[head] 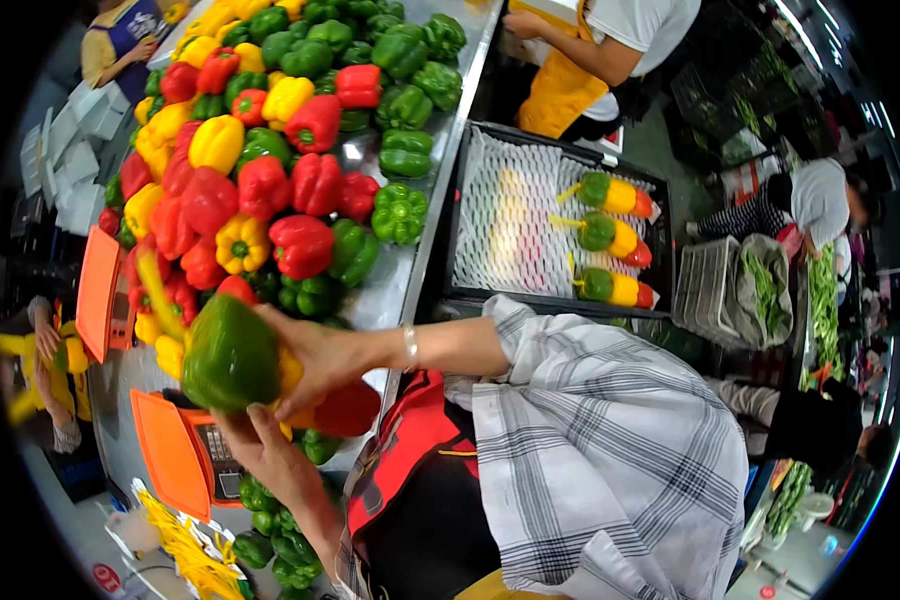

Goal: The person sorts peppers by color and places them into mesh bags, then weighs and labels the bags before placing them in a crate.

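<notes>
Both my hands are on a bundle of three bell peppers in a row: a green pepper [232, 356] nearest the camera, a yellow one mostly hidden by fingers, and a red pepper [349, 409] at the far end. A yellow strip [157, 296] sticks out from the green end. My right hand [311, 360], with a bracelet at the wrist, wraps the bundle from above in the picture. My left hand [270, 442] grips it from below, its thumb against the green pepper. Around them lies a heap of loose red, yellow and green peppers [300, 180] on a metal table [390, 281].
A black crate [555, 304] lined with white foam netting [510, 217] holds three similar bundles [615, 289]. Orange scales [169, 457] and yellow strips [187, 547] stand on the table. Co-workers are across the table [67, 367] and beside the crate [570, 75].
</notes>
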